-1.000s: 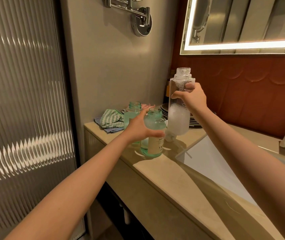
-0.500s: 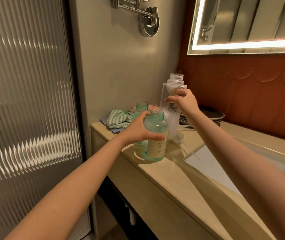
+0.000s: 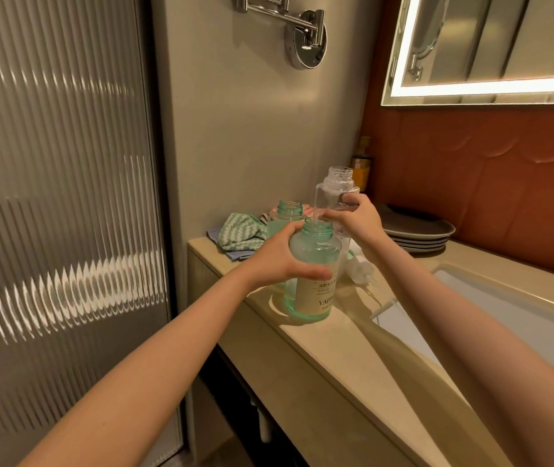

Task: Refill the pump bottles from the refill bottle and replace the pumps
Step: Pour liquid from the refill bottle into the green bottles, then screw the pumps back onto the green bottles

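A green pump bottle [image 3: 316, 264] with a cream label stands uncapped near the counter's front edge; my left hand [image 3: 280, 256] grips its side. Behind it a second uncapped green bottle [image 3: 288, 214] stands partly hidden. My right hand [image 3: 356, 220] holds the tall clear refill bottle [image 3: 334, 193], upright and uncapped, just behind the near green bottle. A white pump [image 3: 359, 269] lies on the counter to the right of the bottles.
A green striped cloth [image 3: 241, 232] lies at the counter's back left corner. Dark plates [image 3: 417, 232] are stacked by the red wall. A white sink basin [image 3: 504, 318] opens on the right. The ribbed glass door [image 3: 60, 197] fills the left.
My right hand has lowered the refill bottle from above the counter down behind the near green bottle. My left hand keeps its grip on that green bottle.
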{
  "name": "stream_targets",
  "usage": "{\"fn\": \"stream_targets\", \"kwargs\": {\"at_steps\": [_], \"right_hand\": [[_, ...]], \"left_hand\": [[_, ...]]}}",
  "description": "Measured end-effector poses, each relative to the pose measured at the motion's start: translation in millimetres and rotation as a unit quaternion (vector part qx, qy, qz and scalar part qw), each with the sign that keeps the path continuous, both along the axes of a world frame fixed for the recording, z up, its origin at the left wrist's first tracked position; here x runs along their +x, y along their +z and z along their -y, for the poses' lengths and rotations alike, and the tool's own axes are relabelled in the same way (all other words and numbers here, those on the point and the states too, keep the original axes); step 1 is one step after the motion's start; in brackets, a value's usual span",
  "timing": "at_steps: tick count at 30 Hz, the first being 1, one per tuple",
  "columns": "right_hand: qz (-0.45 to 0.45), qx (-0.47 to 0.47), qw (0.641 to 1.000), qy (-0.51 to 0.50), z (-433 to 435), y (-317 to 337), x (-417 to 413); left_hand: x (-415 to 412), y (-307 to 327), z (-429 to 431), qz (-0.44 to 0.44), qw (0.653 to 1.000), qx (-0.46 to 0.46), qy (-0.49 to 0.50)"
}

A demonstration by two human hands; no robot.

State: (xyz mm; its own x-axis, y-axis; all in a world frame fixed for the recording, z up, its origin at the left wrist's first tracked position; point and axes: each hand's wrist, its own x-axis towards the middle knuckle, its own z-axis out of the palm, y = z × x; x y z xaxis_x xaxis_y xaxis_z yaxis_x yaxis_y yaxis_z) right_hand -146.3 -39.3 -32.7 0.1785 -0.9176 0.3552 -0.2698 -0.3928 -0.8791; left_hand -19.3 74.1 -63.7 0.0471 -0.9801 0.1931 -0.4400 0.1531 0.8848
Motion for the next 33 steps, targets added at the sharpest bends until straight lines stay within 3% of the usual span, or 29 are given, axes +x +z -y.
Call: {"fn": "stream_targets", "kwargs": {"at_steps": [5, 12, 15, 18, 21, 24, 30, 33], "right_hand": [[-0.004, 0.0, 1.0, 0.024, 2.6, -3.7, -2.5], [-0.027, 0.088, 0.987, 0.128, -1.5, 4.0, -23.3], [-0.051, 0.088, 0.99, 0.099, 0.6, 5.8, -38.9], [-0.157, 0.071, 0.985, -0.008, 11.5, -8.6, -44.2], [-0.311, 0.095, 0.945, -0.025, 16.7, -24.1, -40.9], [-0.39, 0.132, 0.911, -0.021, 17.0, -32.9, -38.5], [-0.378, 0.112, 0.918, -0.039, 10.8, -23.5, -52.2], [-0.288, 0.084, 0.952, -0.067, 10.5, -5.5, -70.1]], "left_hand": [[0.3, -3.7, 2.9, -0.029, 1.0, -0.001, -0.004], [-1.7, -5.3, 4.8, -0.049, 0.999, -0.002, -0.008], [-2.6, -4.5, 4.3, -0.046, 0.999, 0.0, -0.005], [-6.2, -4.3, 5.8, -0.036, 0.999, 0.001, 0.007], [-12.1, -4.0, 6.8, -0.034, 0.999, -0.006, 0.018], [-15.0, -5.0, 8.6, -0.038, 0.999, -0.01, 0.028], [-21.9, -5.0, 11.5, -0.045, 0.998, -0.019, 0.033], [-28.2, -3.9, 14.3, -0.041, 0.998, -0.019, 0.033]]}}
